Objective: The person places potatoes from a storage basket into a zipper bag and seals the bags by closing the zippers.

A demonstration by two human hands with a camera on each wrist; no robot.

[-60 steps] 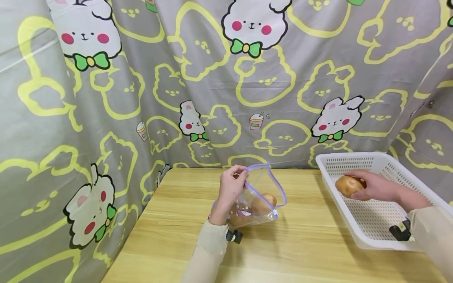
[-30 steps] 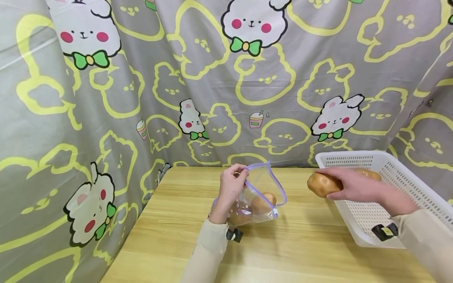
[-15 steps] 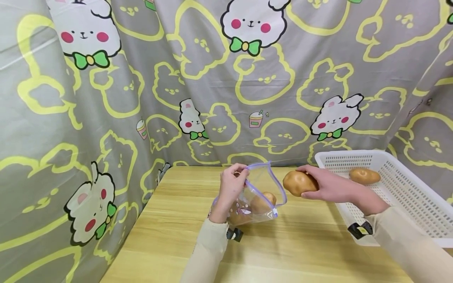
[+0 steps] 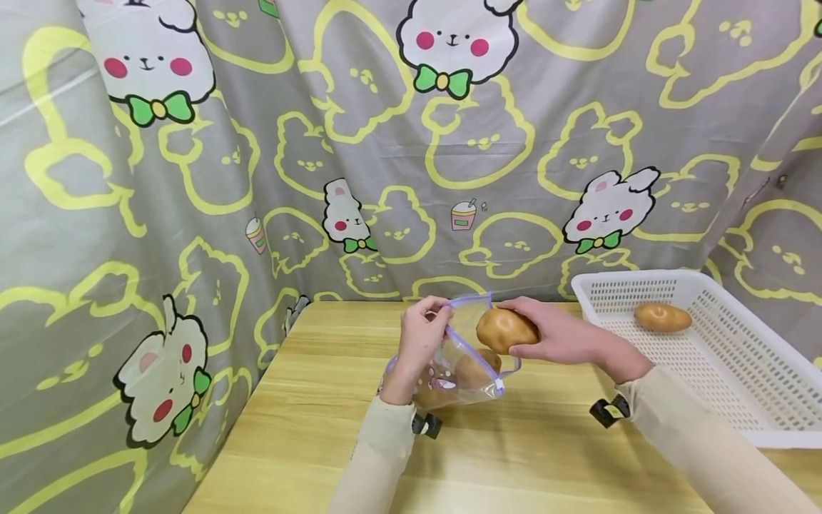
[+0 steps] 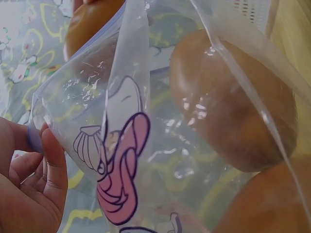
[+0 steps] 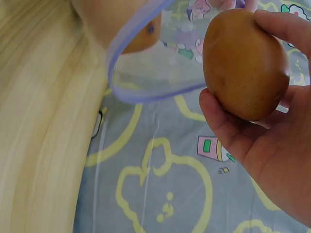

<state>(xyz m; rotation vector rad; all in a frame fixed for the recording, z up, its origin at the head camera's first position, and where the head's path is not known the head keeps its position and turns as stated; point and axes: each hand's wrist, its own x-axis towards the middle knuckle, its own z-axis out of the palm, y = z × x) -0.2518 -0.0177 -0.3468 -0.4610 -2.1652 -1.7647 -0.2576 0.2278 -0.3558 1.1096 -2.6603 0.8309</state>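
My left hand (image 4: 424, 335) pinches the purple-edged rim of a clear zip bag (image 4: 443, 389) printed with cartoon figures. The bag's mouth gapes toward the right. Inside it lie potatoes; in the left wrist view one potato (image 5: 233, 102) shows whole and another potato (image 5: 277, 204) is cut off by the frame's corner. My right hand (image 4: 561, 332) grips a brown potato (image 4: 505, 330) between thumb and fingers, right at the bag's open mouth. In the right wrist view the held potato (image 6: 245, 65) sits beside the purple rim (image 6: 146, 97).
At the right of the wooden table (image 4: 308, 414) stands a white perforated plastic basket (image 4: 642, 407), with one potato (image 4: 663, 317) near its far end. A grey cartoon-print curtain (image 4: 398, 150) hangs behind and to the left. Both wrists wear small black camera mounts.
My right hand has lifted a potato out of the basket and carried it left to the bag's mouth. The left hand and the bag have stayed in place.
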